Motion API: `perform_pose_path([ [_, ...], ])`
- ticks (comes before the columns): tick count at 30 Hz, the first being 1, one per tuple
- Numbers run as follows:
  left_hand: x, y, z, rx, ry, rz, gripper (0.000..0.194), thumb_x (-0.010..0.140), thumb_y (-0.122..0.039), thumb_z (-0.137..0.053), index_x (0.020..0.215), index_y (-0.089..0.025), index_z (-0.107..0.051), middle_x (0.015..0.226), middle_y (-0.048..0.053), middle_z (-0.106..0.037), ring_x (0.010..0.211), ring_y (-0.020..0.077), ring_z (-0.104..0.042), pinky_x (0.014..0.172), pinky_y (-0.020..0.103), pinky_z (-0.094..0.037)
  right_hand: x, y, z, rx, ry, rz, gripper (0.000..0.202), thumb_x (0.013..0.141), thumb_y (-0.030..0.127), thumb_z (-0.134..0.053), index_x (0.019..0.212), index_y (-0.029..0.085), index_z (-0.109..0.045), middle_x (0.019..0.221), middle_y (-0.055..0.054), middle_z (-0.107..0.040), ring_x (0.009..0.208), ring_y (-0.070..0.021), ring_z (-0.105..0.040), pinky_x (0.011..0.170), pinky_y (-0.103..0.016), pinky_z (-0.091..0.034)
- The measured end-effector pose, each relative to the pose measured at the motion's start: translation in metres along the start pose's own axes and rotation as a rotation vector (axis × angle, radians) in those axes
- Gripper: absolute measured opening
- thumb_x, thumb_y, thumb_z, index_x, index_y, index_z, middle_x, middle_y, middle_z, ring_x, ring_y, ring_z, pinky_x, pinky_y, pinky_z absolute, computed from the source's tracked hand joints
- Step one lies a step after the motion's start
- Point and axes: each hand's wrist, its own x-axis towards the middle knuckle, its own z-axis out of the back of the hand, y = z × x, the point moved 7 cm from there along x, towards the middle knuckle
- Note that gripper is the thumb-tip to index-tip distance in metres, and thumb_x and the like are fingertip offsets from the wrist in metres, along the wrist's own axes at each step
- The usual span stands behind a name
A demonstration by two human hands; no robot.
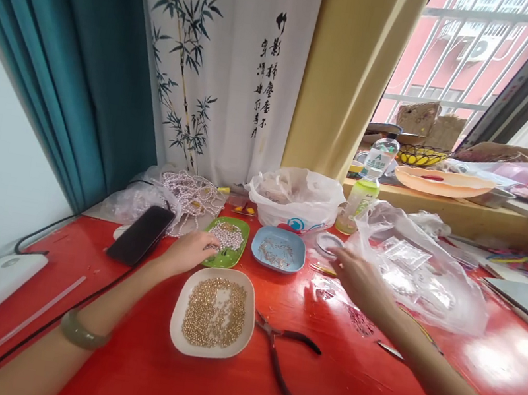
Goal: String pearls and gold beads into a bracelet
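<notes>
My left hand (pixel 189 251) reaches over the left edge of a green dish (pixel 236 256) of pale beads, its fingertips together at the beads; whatever they pinch is too small to name. On the right, my right hand (pixel 356 275) is at a white ring-shaped roll (pixel 328 244), fingers bent down at its right edge; what is between them cannot be made out. Between the hands lies a blue dish (pixel 276 266) with small clear and silvery pieces. Nearer to me, a white dish (pixel 176 327) holds many gold beads (pixel 214 313).
Black-handled pliers (pixel 278 346) lie open right of the white dish. A phone (pixel 142 235) and strings of beads (pixel 191 196) are at the left. Behind stand a bag-lined bowl (pixel 296 199) and a bottle (pixel 369 184); a plastic bag (pixel 430 284) spreads at the right.
</notes>
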Motion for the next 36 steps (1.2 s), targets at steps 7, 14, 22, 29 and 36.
perform_pose_path([
  [7, -0.001, -0.017, 0.009, -0.044, -0.076, -0.058, 0.024, 0.077, -0.027, -0.045, 0.088, -0.019, -0.065, 0.098, 0.005, -0.065, 0.096, 0.0188, -0.055, 0.088, 0.031, -0.037, 0.035, -0.065, 0.028, -0.108, 0.057, -0.197, 0.022, 0.068, 0.014, -0.052, 0.086, 0.015, -0.066, 0.081, -0.013, -0.066, 0.076, -0.0295, -0.061, 0.066, -0.042, -0.044],
  [14, -0.005, -0.043, 0.015, -0.112, -0.089, -0.090, 0.022, 0.077, -0.024, -0.046, 0.086, -0.019, -0.066, 0.096, 0.004, -0.066, 0.095, 0.0178, -0.055, 0.088, 0.032, -0.038, 0.032, -0.036, 0.038, 0.160, 0.221, -0.208, 0.029, 0.072, 0.025, -0.050, 0.095, 0.019, -0.066, 0.075, -0.004, -0.068, 0.065, -0.0152, -0.060, 0.053, -0.026, -0.046],
  [22, -0.013, -0.100, 0.006, -0.317, -0.022, -0.171, 0.018, 0.076, -0.025, -0.051, 0.083, -0.018, -0.066, 0.092, 0.004, -0.067, 0.089, 0.0166, -0.058, 0.084, 0.031, -0.041, 0.017, -0.008, 0.070, 0.577, 0.040, -0.330, 0.024, 0.070, 0.029, -0.054, 0.083, 0.017, -0.069, 0.088, -0.008, -0.065, 0.068, -0.0122, -0.054, 0.046, -0.020, -0.040],
  [29, -0.002, -0.153, -0.011, -0.514, 0.020, -0.215, 0.034, 0.073, -0.022, -0.056, 0.107, -0.018, -0.054, 0.110, 0.008, -0.058, 0.094, 0.0182, -0.055, 0.084, 0.034, -0.043, 0.008, 0.013, 0.079, 0.782, 0.075, -0.308, 0.025, 0.066, 0.032, -0.061, 0.083, 0.015, -0.068, 0.081, -0.007, -0.063, 0.061, -0.0097, -0.052, 0.045, -0.020, -0.038],
  [36, 0.006, -0.186, -0.021, -0.742, 0.053, -0.254, 0.057, 0.071, -0.024, -0.059, 0.124, -0.018, -0.039, 0.124, 0.012, -0.046, 0.084, 0.0174, -0.059, 0.073, 0.031, -0.048, -0.014, 0.046, 0.034, 1.183, 0.296, -0.455, 0.016, 0.062, 0.017, -0.067, 0.077, 0.014, -0.068, 0.064, -0.002, -0.063, 0.056, -0.0069, -0.058, 0.050, -0.015, -0.047],
])
